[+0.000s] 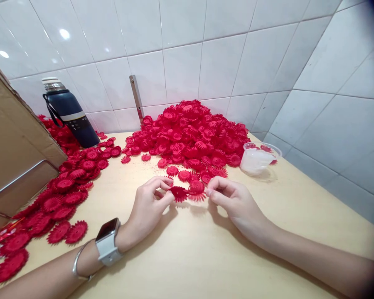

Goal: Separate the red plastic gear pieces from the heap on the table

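Two hands, left hand [149,203] and right hand [229,199], pinch one light, floppy red fabric flower disc [178,193] by its frilled rim, mid-bench.

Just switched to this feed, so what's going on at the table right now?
A person sits at a wooden table heaped with red flower pieces. The left hand pinches one red flower piece by its edge; the right hand has its fingertips at another beside it. A clear cup stands to the right.
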A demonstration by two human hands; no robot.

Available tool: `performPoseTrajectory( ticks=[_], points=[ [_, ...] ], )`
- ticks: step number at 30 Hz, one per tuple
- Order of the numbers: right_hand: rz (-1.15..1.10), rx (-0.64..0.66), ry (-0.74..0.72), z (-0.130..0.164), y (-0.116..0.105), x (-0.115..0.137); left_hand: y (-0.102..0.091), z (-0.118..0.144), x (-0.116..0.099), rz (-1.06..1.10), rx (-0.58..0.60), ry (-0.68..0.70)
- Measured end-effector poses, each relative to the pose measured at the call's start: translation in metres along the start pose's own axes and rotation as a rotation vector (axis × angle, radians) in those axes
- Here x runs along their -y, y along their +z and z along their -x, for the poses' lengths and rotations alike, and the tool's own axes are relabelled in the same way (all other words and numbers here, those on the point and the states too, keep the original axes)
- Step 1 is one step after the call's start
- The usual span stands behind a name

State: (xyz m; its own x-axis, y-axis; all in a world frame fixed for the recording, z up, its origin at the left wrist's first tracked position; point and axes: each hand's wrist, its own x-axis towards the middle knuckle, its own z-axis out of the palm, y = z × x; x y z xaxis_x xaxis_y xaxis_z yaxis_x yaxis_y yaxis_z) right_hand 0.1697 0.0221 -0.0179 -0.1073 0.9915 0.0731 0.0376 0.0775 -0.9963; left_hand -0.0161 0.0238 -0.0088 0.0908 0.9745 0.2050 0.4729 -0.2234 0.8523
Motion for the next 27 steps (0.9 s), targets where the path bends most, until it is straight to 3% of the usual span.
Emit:
performPoseTrajectory(
  ticks=[5, 10, 12, 15, 17, 19, 23, 27],
  points=[
    [-0.050, -0.198, 0.038, -0.005, -0.004, -0.005, -0.003, -0.004, 0.006, 0.035, -0.074, -0.039],
    [0.031, -0.284, -0.085, -0.004, -0.002, -0.002, -0.003, -0.002, 0.005, 0.016, 0.017, 0.021],
    [0.133, -0.159, -0.251, 0.002, 0.000, 0.000, -0.002, -0.001, 0.002, -0.014, 0.015, 0.048],
    [0.327, 0.215, -0.591, 0.011, 0.002, 0.002, -0.002, 0.001, -0.001, 0.006, 0.057, 0.052],
    [0.418, 0.363, -0.690, 0.013, 0.002, 0.002, -0.002, 0.003, -0.002, 0.070, 0.131, 0.037],
    [0.439, 0.347, -0.620, 0.012, 0.002, 0.002, -0.001, 0.003, -0.002, 0.177, 0.208, 0.004],
    [0.350, 0.237, -0.335, 0.006, 0.002, 0.004, -0.001, 0.002, -0.002, 0.433, 0.345, -0.112],
    [0.149, 0.256, -0.153, 0.003, 0.002, 0.006, -0.001, 0.001, -0.004, 0.519, 0.427, -0.166]
  ],
)
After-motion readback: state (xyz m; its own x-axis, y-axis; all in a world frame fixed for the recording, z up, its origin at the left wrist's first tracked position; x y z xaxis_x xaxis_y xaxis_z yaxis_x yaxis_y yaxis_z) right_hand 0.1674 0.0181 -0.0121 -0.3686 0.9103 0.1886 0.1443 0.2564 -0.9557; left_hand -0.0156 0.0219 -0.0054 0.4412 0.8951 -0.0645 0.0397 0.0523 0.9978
